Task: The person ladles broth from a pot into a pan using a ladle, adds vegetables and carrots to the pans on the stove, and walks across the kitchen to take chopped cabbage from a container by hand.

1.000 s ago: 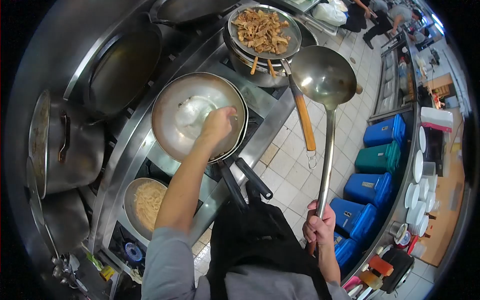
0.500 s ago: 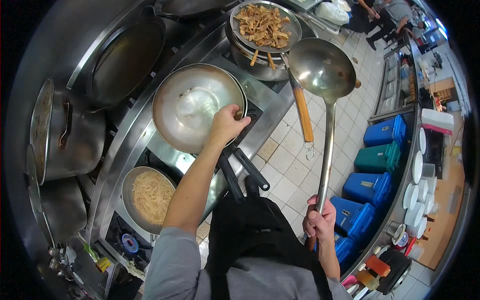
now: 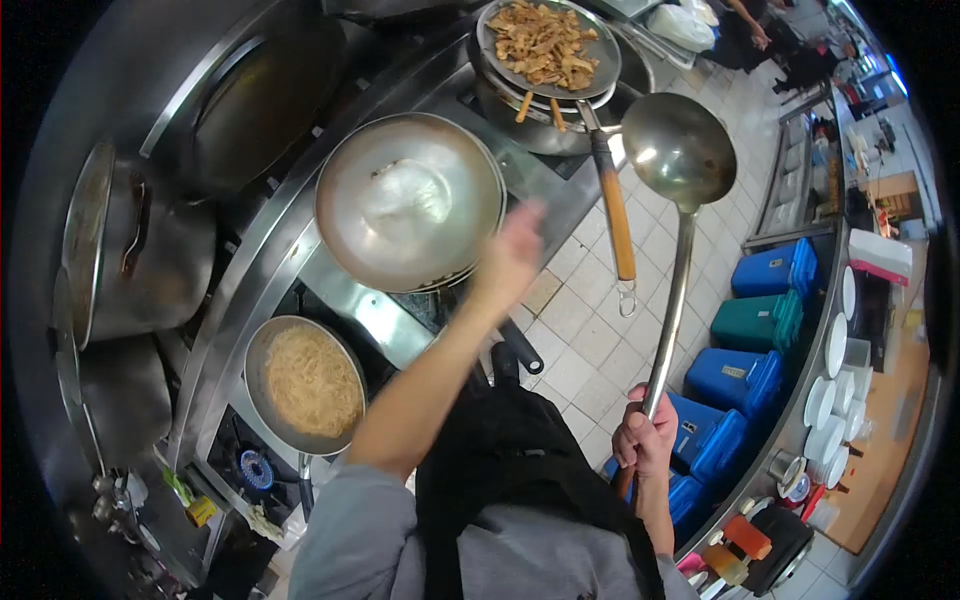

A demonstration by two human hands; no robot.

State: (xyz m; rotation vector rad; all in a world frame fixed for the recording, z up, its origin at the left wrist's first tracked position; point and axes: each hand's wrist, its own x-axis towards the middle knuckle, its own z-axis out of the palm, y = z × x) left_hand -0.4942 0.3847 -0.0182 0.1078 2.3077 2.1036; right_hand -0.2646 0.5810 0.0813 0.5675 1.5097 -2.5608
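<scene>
My right hand (image 3: pixel 645 438) is closed around the long metal handle of a big ladle (image 3: pixel 680 150), its bowl raised over the floor on the right. My left hand (image 3: pixel 515 255), smeared by motion, is just off the right rim of a wide shiny metal pan (image 3: pixel 405 205). Its fingers are too blurred to read. That pan sits on the stove, stacked over at least one other rim, and black handles point towards me. A smaller pan of pale noodles (image 3: pixel 315 385) stands at the lower left.
A strainer of brown sliced food (image 3: pixel 545 45) rests over a pot at the top, its wooden handle jutting towards me. Bottom left, a burner (image 3: pixel 257 468) shows blue. Large pots (image 3: pixel 150 260) line the left. Blue bins (image 3: pixel 735 378) and stacked dishes are right; people stand far off.
My left hand has left the rim of the metal pan and moved right. The ladle has shifted slightly right in view, still in my right hand. The camera view has shifted a little.
</scene>
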